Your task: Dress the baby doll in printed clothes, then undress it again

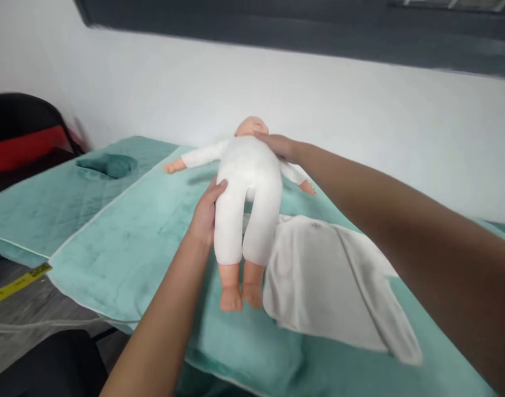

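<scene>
Head view, sole view: doll in a close-fitting white suit, face up, at mid-frame over the teal cover, head toward the white wall and bare feet toward the wearer. Arms spread to both sides; legs straight, feet side by side. Left hand grips the doll at the hip: thumb over the front of the suit, remaining fingers out of sight behind, so how far they reach underneath is not known. Right hand comes across from the right and lies at the neck and shoulder, just below the head; its fingertips are blurred there, and I cannot tell whether it is closed around the neck or only resting against it. Pale garment spread on the cover just beside the legs, one sleeve pointing toward the near right; the nearer leg overlaps its edge in this view. Whether the doll's back is raised or resting on the cover: cannot tell. Step in hand, as judged: handling and positioning the doll with two hands, one at each end of the trunk. Next move, as judged, calls for support at neck and hip together, the two hands moving at one pace; the head looks likely to tip back if the upper support slackens, and the loose garment could drag under the feet.
</scene>
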Motion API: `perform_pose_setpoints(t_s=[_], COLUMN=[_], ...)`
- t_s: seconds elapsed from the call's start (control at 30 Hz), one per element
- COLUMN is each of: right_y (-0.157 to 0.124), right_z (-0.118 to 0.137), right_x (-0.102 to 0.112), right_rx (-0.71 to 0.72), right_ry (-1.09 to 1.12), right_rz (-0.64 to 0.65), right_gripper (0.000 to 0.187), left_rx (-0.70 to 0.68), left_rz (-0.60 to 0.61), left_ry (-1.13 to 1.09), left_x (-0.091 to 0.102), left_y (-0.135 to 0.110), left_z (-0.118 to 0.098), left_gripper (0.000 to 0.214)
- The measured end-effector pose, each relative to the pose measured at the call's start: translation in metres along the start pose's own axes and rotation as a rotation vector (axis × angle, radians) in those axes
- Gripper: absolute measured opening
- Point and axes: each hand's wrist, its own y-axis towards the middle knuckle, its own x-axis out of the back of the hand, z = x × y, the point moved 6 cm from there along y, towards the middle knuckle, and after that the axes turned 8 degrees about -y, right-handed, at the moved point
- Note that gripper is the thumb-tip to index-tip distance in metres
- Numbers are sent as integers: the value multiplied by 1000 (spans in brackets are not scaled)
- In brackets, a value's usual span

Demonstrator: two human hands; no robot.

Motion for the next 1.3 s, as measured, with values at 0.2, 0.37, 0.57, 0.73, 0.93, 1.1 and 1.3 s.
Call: perform_pose_setpoints(t_s=[0.2,0.37,0.57,0.73,0.93,1.1,1.3], right_y=[-93,-173,-233,-250,-248,-224,-200], right_z=[-54,-103,-147,-158,-93,-61,-57], right_x=[59,80,80,75,57,-19,-74], right_rx=[-58,-100,-106,-135,307,488,492], right_ry=[-60,-197,-364,-469,-1127,-1064,-1010], right_rz=[-44,-17,-109,-157,-262,36,196], right_gripper=[68,62,68,71,48,38,31], left_rx=[79,251,364,337,250,209,48], left_rz=[103,91,81,11,-161,-254,-195], left_ry=[-26,-48,-13,-4,-8,9,533], left_x=[-69,-93,-103,-86,-61,-57,-59], left_y=[-58,-111,-147,-152,-147,-147,-151], left_z=[76,145,186,200,209,209,191], left_gripper=[58,63,62,59,52,49,24])
